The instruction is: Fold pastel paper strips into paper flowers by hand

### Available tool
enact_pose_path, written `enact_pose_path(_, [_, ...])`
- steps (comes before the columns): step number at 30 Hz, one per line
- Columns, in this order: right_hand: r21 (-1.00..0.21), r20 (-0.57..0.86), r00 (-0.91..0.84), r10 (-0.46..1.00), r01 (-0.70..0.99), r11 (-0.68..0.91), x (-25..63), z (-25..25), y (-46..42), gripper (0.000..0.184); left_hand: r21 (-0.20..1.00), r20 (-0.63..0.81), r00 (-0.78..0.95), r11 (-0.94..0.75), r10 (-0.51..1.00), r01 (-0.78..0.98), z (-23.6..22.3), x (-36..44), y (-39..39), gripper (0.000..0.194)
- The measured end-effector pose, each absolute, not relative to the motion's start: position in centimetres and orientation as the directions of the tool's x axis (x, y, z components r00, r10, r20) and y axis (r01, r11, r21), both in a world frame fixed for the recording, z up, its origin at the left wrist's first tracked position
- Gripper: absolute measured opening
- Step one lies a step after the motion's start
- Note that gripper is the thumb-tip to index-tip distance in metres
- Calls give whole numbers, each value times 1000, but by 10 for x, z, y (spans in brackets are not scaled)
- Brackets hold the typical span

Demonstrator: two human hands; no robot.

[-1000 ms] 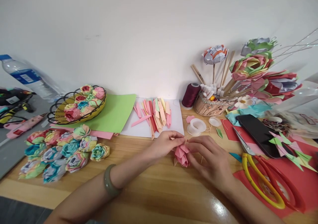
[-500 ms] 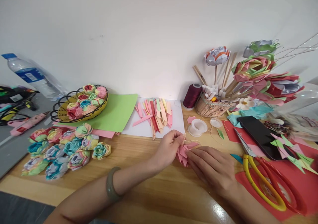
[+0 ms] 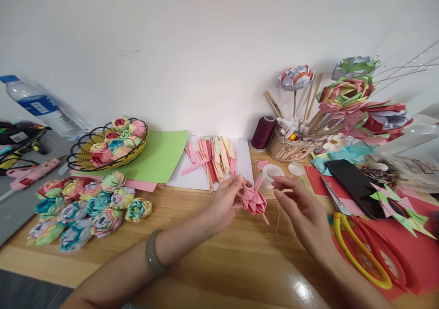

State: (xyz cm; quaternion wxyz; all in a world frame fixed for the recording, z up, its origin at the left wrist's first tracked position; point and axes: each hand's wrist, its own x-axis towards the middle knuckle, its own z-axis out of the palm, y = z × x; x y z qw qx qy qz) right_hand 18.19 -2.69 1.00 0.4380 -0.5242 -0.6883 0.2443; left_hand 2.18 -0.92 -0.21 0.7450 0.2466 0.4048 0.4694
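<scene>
A pink folded-paper flower (image 3: 254, 201) is held up above the wooden table, pinched at its left side by my left hand (image 3: 228, 201). A thin stick-like tip juts out below the petals. To the right of the flower is my right hand (image 3: 302, 208), with its fingers bent and the thumb near them. Pale thread (image 3: 277, 220) runs from the flower to these fingertips and hangs down below them; the exact grip is small and hard to see. Just behind sits a white thread spool (image 3: 273, 172).
Folded paper strips (image 3: 214, 160) lie on white paper behind my hands. Several paper rosettes (image 3: 92, 206) and a yellow basket (image 3: 84, 156) stand left. On the right are scissors (image 3: 360, 249), a black phone (image 3: 353, 185), a maroon thread cone (image 3: 264, 133) and a holder (image 3: 288, 146) with paper flowers.
My right hand has come off the pink flower and moved slightly up and right. The flower has turned in my left hand and shows more of its petals; thread now hangs beside it.
</scene>
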Motion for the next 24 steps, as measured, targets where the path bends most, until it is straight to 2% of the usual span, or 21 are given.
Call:
enact_pose_path(4, [-957,32,-199,979,278,88,176,11,-22,29,689,-376,320,493,870,-531,-5,23,-10,33])
enact_pose_path(8, [-991,-100,-170,980,105,-83,173,11,-21,33,729,-330,363,480,871,-488,-5,24,-12,34])
enact_pose_path(13, [-987,-159,-170,973,30,-156,171,11,-22,37,785,-298,303,413,905,-462,-8,26,-14,32])
enact_pose_path(18, [-993,-119,-215,969,18,-118,167,13,-24,31,828,-207,289,325,935,-458,-9,28,-15,30])
enact_pose_path(24, [-995,-95,-181,979,58,-86,169,8,-23,27,853,-193,299,310,935,-419,-8,25,-13,26])
